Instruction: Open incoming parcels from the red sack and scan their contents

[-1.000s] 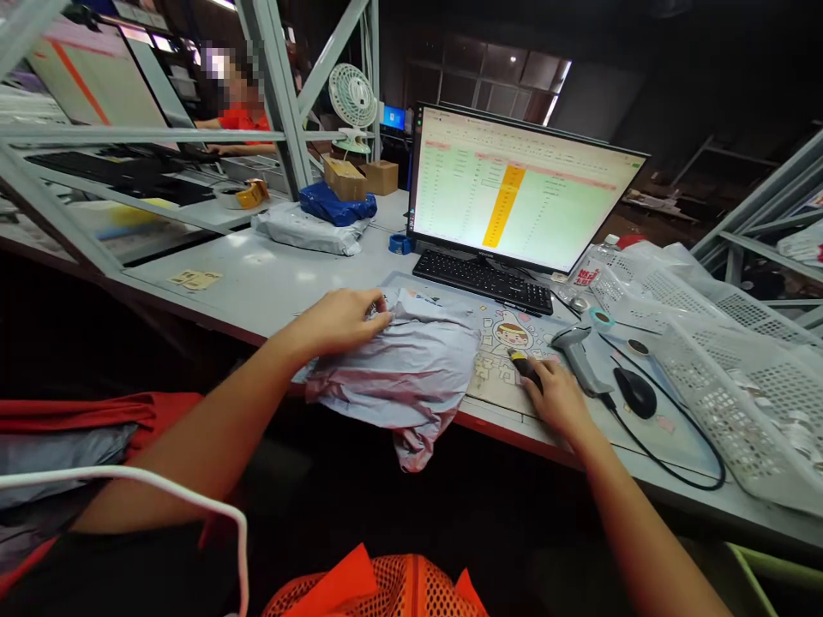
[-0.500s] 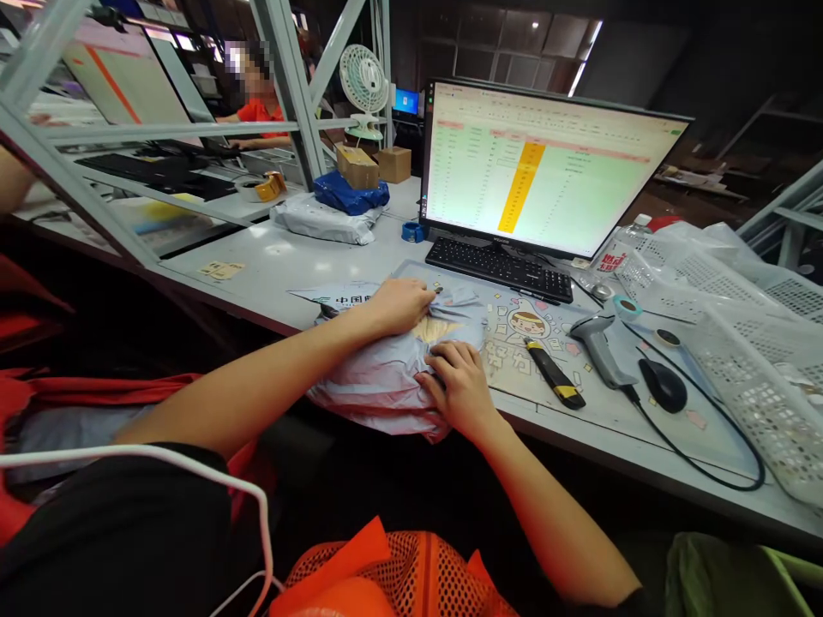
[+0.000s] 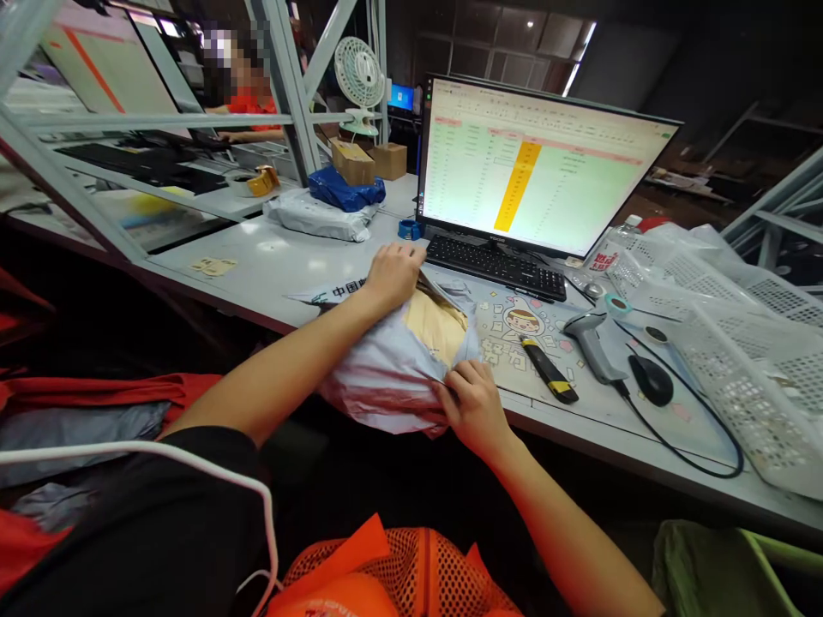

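Note:
A pale grey plastic mailing bag (image 3: 379, 368) lies at the desk's front edge, bulging over it, with dark printed characters on its far left part. Its torn opening bares a cream-yellow package or paper (image 3: 435, 326) inside. My left hand (image 3: 395, 272) is closed on the far edge of the opening, fingers curled over the plastic. On the near right edge, my right hand (image 3: 476, 401) pinches the bag between thumb and fingers. Just right of the bag rests a black and yellow utility knife (image 3: 548, 370).
A barcode scanner (image 3: 595, 347) and a mouse (image 3: 651, 380) lie to the right, before white perforated baskets (image 3: 739, 386). Behind stand a keyboard (image 3: 495, 267) and monitor (image 3: 514, 171). Parcels (image 3: 321, 218) and a fan (image 3: 358, 73) are at back left. A person in red (image 3: 250, 103) sits beyond the frame.
My hands have moved apart, the left away from me and the right slightly towards me. The opening in the bag is wider, and more of the cream-yellow content shows.

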The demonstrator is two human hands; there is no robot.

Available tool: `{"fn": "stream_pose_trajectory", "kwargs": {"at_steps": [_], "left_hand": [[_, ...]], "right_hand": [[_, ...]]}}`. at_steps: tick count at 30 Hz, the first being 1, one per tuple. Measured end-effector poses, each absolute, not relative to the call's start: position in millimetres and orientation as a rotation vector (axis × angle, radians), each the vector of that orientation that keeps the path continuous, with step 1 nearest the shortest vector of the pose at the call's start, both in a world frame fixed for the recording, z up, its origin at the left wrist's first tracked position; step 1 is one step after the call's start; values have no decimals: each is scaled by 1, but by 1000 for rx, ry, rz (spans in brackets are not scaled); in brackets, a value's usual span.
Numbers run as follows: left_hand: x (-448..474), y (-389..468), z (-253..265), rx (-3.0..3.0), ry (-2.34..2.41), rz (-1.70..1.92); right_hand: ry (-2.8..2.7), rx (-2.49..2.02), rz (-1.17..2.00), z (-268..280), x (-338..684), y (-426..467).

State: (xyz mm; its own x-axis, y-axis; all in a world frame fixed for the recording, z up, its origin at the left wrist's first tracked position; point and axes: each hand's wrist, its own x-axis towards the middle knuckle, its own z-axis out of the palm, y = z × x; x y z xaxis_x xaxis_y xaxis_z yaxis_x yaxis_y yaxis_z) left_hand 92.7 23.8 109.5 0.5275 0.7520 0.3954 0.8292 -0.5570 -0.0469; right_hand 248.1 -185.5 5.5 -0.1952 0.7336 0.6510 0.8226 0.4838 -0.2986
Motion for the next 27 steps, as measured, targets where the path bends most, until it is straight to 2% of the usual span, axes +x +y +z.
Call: {"fn": "stream_pose_trajectory", "kwargs": {"at_steps": [2,4,9,13,17,20,27], "left_hand": [[98,2,115,-2689,-986,-500],[99,-15,117,-2840,-836,-394],[90,-15,108,-3042,-1007,-89],[87,-6,96,-3091,-1069,-57],[91,-16,84,-3062,-1068,-30],[91,-26,76,-3019,-1036,-119],[87,-36,52,-2812,-997,-587]], "right_hand": [[-1930,-1253,-17,10,257,-189],[-1880,-1263,97,18,264,-186],[-1984,-1653,141,41,262,-164],[-2138,-1885,96,50,248,-154],[-2187,-1934,67,46,239,-153],[-2167,-1966,46,42,236,-150],[-2136,-2042,94,40,233,-145]]}}
